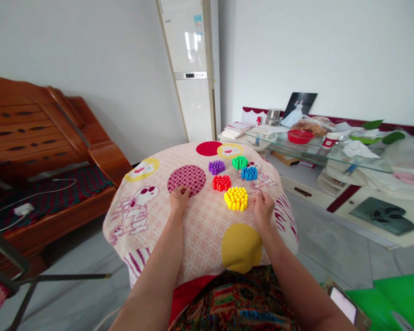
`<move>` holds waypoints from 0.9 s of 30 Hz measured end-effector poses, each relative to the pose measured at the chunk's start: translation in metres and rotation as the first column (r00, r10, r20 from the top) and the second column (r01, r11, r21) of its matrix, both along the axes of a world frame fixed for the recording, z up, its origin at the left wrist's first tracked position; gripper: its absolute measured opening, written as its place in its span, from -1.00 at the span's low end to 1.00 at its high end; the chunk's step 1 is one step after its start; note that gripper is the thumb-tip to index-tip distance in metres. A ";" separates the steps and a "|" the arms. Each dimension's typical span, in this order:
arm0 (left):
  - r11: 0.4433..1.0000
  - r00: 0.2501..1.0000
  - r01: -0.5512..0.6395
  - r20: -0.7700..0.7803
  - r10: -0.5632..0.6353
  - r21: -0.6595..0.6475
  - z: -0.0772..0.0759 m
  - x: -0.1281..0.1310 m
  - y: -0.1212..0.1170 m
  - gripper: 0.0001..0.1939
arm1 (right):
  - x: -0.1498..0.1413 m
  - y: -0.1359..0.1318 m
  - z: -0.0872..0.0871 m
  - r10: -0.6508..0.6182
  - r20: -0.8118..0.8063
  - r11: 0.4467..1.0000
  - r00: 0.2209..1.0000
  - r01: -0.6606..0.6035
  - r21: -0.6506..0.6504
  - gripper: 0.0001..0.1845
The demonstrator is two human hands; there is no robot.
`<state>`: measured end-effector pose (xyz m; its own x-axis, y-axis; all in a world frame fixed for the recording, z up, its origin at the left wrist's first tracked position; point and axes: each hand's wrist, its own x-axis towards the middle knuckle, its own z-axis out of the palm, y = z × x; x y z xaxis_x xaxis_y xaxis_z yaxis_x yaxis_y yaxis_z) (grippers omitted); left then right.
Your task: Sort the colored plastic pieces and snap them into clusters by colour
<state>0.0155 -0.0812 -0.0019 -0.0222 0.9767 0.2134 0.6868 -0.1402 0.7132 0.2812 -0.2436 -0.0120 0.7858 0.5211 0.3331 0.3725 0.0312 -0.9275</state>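
Note:
My left hand (pixel 180 198) rests at the edge of the maroon checked circle (pixel 186 177) on the tablecloth, its fingers drawn together. My right hand (pixel 263 209) is closed just right of a cluster of small yellow pegs (pixel 236 199). What either hand holds, if anything, is too small or hidden to make out. Beyond the yellow pegs stand similar tight clusters: red pegs (pixel 221 183), purple pegs (pixel 216 167), green pegs (pixel 240 162) and blue pegs (pixel 249 173). All appear to stand upright, grouped by colour, between and beyond my hands.
A patterned cloth (pixel 200 239) covers the round table. To the right, a glass-topped cabinet carries a red bowl (pixel 300 136), a paper cup (pixel 330 139) and papers. A wooden bench (pixel 31 133) stands left; a tall white appliance (pixel 193 101) is behind. A phone (pixel 342 304) lies lower right.

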 end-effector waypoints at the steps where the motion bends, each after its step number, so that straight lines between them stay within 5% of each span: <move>1: 1.000 1.000 0.000 0.016 0.001 -0.013 -0.001 -0.001 0.001 -0.77 | -0.003 -0.008 0.000 0.022 0.030 1.000 0.999 -0.022 -0.018 -0.53; 6: 0.999 0.998 0.010 0.065 -0.007 -0.053 -0.004 -0.003 0.006 -0.74 | -0.015 -0.034 -0.003 0.218 0.124 0.972 0.968 -0.205 -0.113 -0.44; 11: 0.999 0.998 0.030 0.049 -0.028 -0.034 -0.002 -0.002 0.002 -0.75 | -0.015 -0.031 -0.002 0.279 0.123 0.953 0.952 -0.258 -0.161 -0.45; 19: 0.999 0.999 0.043 -0.010 -0.043 0.006 0.008 0.002 -0.007 -0.79 | -0.016 -0.030 0.001 0.281 0.147 0.951 0.948 -0.255 -0.177 -0.46; 24: 0.998 0.998 0.059 0.001 -0.059 -0.010 0.005 0.001 -0.004 -0.82 | -0.005 -0.028 -0.005 0.085 0.139 0.993 0.987 -0.071 -0.098 -0.56; 27: 0.997 0.997 0.078 0.032 -0.077 -0.012 0.004 0.003 -0.005 -0.84 | 0.006 -0.015 -0.006 0.071 0.119 0.993 0.990 -0.059 -0.097 -0.54</move>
<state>0.0189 -0.0858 0.0018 0.0470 0.9784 0.2012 0.6513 -0.1827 0.7365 0.2872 -0.2582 -0.0180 0.7056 0.6031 0.3721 0.4832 -0.0254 -0.8751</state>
